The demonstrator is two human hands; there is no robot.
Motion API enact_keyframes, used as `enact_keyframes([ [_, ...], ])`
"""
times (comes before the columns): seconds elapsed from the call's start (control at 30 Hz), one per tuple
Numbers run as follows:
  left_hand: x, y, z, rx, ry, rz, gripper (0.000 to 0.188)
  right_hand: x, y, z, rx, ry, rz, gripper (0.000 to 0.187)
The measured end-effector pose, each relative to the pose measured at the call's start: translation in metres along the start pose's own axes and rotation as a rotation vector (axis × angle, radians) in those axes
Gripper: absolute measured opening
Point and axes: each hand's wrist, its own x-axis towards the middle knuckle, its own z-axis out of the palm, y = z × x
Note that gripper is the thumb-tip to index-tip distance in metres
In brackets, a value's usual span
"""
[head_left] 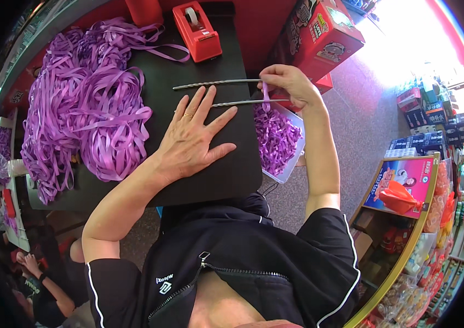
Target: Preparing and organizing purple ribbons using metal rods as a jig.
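Note:
My left hand (191,131) lies with fingers spread on the dark tabletop (226,175). Its fingertips are beside two thin metal rods with twisted ends, like long drill bits; the far rod (226,82) and near rod (254,102) lie roughly parallel, pointing left. At their right ends, past the table edge, my right hand (291,86) is closed in a pinch on a short purple ribbon (266,97) hanging across the rods. Whether the ribbon is wound or knotted there is too small to tell. Below it, a pale bin (284,177) holds many short purple ribbon pieces (275,139).
A large tangled heap of purple ribbon (87,104) covers the table's left side. A red tape dispenser (202,41) stands at the far edge. Red boxes (319,41) are beyond my right hand, and a display case (401,218) is at the right. Another person (46,279) sits at lower left.

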Motion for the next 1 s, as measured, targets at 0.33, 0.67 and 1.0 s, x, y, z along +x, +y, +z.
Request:
enact_keyframes([
  [0.33, 0.002, -0.002, -0.001, -0.022, -0.029, -0.012, 0.063, -0.04, 0.006, 0.007, -0.061, -0.118, 0.062, 0.028],
  [0.67, 0.001, -0.003, -0.003, -0.049, -0.05, -0.022, 0.064, -0.037, 0.017, -0.017, 0.08, -0.138, 0.157, 0.021],
  [1.0, 0.001, -0.003, -0.001, -0.045, -0.034, -0.02, 0.063, -0.039, 0.003, -0.03, -0.04, -0.056, -0.02, 0.04],
])
